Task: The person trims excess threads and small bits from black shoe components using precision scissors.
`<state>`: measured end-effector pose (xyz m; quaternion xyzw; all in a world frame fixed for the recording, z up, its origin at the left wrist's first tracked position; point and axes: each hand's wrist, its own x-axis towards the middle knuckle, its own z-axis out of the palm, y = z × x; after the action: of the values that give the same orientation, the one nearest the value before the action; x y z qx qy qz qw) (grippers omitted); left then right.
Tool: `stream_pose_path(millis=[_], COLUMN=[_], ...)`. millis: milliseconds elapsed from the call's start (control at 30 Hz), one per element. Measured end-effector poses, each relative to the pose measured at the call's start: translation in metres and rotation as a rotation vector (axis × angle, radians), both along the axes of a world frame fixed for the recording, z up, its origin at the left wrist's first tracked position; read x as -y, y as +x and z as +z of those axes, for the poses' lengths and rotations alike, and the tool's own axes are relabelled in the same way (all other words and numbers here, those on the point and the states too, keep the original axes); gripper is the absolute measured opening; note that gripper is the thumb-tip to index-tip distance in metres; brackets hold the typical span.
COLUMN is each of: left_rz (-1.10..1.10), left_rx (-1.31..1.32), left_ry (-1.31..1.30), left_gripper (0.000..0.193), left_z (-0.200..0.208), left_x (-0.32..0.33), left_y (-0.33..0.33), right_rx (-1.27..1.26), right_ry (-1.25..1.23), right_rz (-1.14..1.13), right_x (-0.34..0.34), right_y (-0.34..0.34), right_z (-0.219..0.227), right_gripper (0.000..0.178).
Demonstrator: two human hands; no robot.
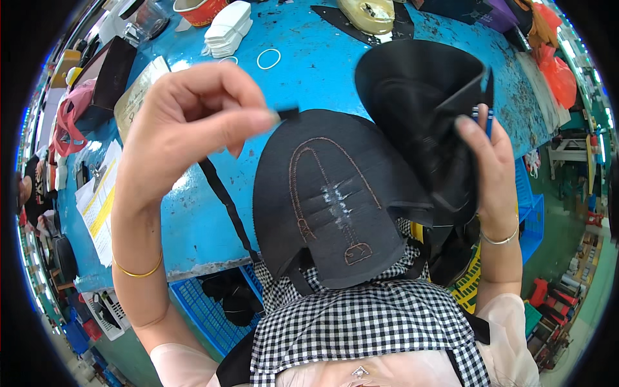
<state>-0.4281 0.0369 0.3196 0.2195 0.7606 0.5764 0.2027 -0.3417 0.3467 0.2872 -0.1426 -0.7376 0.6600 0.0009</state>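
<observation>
Blue worktable (322, 58) is lying beneath the work. Black shoe upper piece (335, 200), stitched in brown, is hanging over the table edge above the checkered apron (361, 322). Right hand (493, 168) is gripping its folded flap, fingers closed. Left hand (187, 122) is pinching a small black tab (288, 113) between thumb and fingertips.

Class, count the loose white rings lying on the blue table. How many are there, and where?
2. A larger white ring lies on the blue table right of the stack of white pieces; a smaller ring lies just below that stack. Others may be hidden.
</observation>
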Motion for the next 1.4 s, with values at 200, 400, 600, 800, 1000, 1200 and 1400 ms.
stream_pose_path(millis=[200, 400, 600, 800, 1000, 1200, 1400], left_rz=[-0.375, -0.573, -0.573, -0.515, -0.440, -0.480, -0.498], left_rx=[-0.008, 0.200, 0.046, -0.134, -0.430, -0.274, -0.269], left_ry=[-0.167, -0.441, -0.500, -0.437, -0.500, -0.566, -0.561], left_gripper=[0.010, 0.011, 0.012, 0.012, 0.021, 0.021, 0.017], left_z=[-0.004, -0.008, -0.016, -0.022, -0.025, -0.022, -0.020], left_x=[-0.031, -0.052, -0.055, -0.052, -0.053, -0.045, -0.046], left_y=[-0.007, -0.003, 0.003, 0.012, 0.020, 0.001, -0.003], right_rx=[-0.058, -0.031, -0.140, -0.574, -0.465, -0.492, -0.584], right_ry=[0.058, 0.308, 0.213, 0.616, 0.741, 0.737, 0.915], right_rz=[-0.236, -0.300, 0.070, 0.916, 1.218, 1.110, 1.015], right_x=[-0.105, -0.129, -0.057, 0.021, 0.026, 0.032, 0.041], right_y=[0.036, 0.035, 0.021, -0.001, -0.013, -0.015, -0.019], right_z=[-0.089, -0.073, -0.025, -0.004, 0.004, 0.003, 0.000], right_gripper=[0.016, 0.017, 0.014, 0.016, 0.016, 0.018, 0.017])
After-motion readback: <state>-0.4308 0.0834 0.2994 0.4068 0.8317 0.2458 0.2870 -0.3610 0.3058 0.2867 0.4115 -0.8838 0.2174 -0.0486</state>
